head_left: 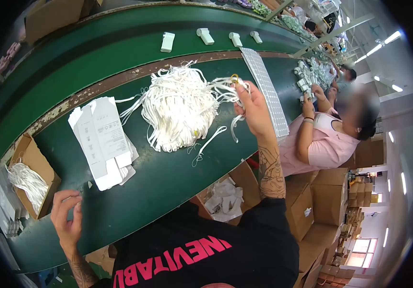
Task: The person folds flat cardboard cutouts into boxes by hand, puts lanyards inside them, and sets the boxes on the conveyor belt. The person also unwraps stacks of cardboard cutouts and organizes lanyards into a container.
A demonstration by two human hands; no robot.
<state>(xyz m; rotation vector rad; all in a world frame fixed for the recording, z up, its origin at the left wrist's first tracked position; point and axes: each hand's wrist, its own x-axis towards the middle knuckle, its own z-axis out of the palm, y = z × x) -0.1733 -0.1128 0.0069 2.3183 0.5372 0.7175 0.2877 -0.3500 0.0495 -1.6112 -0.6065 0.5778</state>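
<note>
My right hand (pixel 254 109) is closed on a small bunch of white cord straps (pixel 224 90), with a yellow band at its top. Loops of the cord hang below my fingers. Just left of it lies a large tangled heap of the same white straps (pixel 177 108) on the green table (pixel 168 177). One loose strap (pixel 212 140) rests apart in front of the heap. My left hand (pixel 67 216) is raised over the near left part of the table, fingers loosely curled and apart, holding nothing I can see. Between it and the heap sits a stack of flat printed white boxes (pixel 102 139).
An open cardboard box (pixel 41 173) holding white straps stands at left, beside stacked flat cartons (pixel 5 201). White handheld devices (pixel 167 42) sit on the conveyor belt (pixel 120 38). A sheet of white labels (pixel 265 91) lies right. A co-worker (pixel 321 139) works beyond it.
</note>
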